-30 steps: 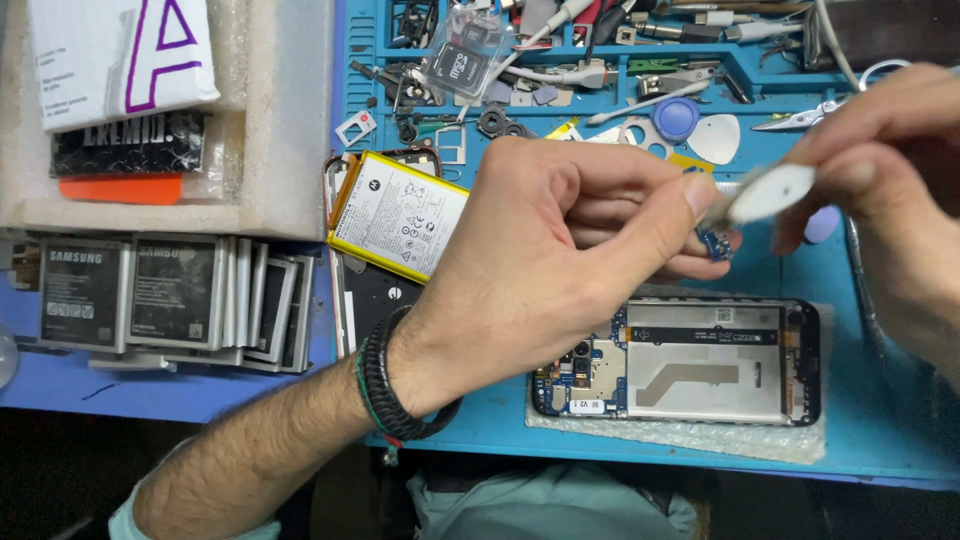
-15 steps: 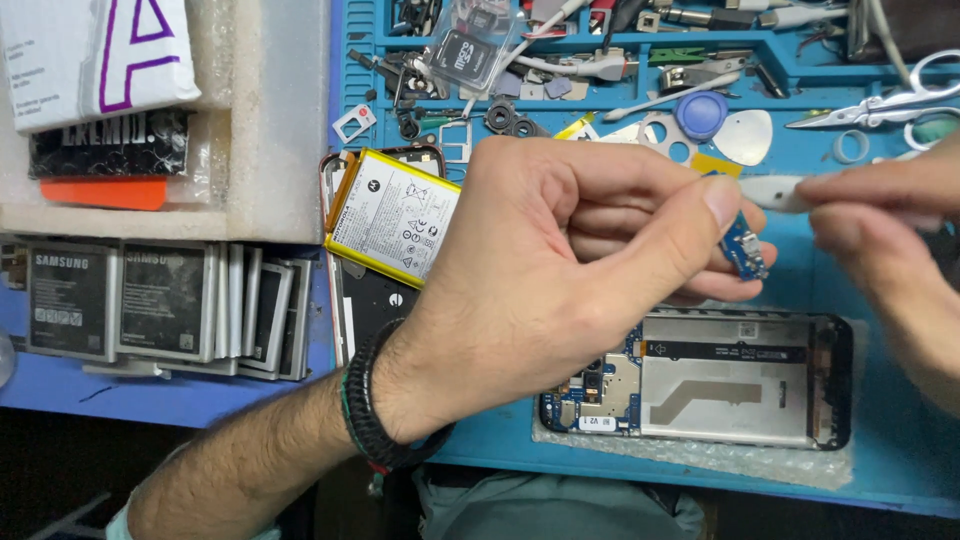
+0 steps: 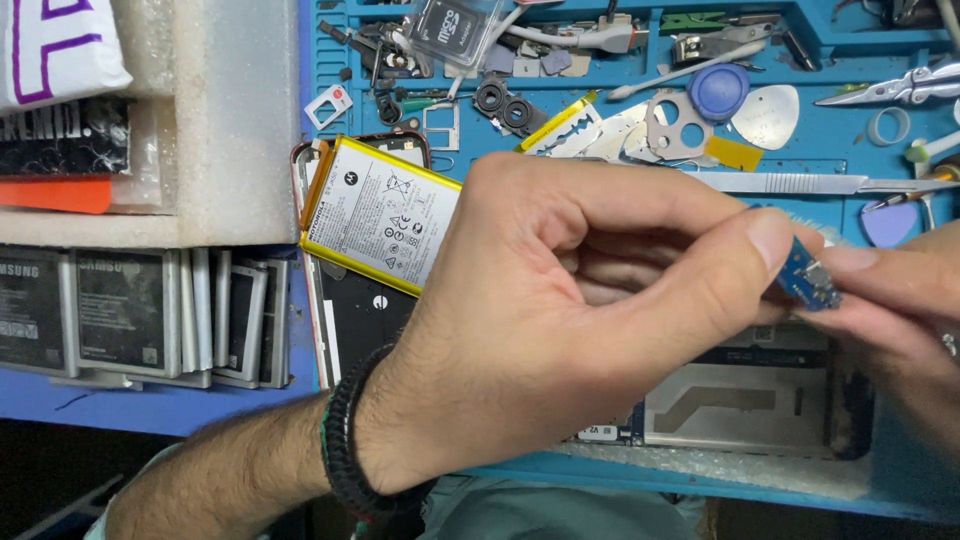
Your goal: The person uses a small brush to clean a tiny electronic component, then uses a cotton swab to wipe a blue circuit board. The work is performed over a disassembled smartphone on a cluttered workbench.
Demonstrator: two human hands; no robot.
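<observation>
My left hand (image 3: 560, 310) reaches in from the lower left with a black bracelet on its wrist. Its thumb and fingers pinch a small blue circuit board (image 3: 808, 282). My right hand (image 3: 895, 300) comes in from the right edge, and its fingertips close on the other side of the same board. Both hands hold it above an opened phone (image 3: 760, 405), whose metal mid-frame shows and which lies on a blue work mat (image 3: 600, 470). My left hand hides most of the phone's left part.
A yellow-edged battery (image 3: 385, 215) rests on a black back cover (image 3: 350, 315). A scalpel (image 3: 790, 183), picks (image 3: 765, 112), scissors (image 3: 900, 88) and small parts fill the mat's far side. Several batteries (image 3: 130, 315) stand stacked at the left below a foam tray (image 3: 210, 130).
My right hand held a white flat tool against the board before. That tool is now out of sight, and the right fingers are on the board itself. Both hands sit slightly lower.
</observation>
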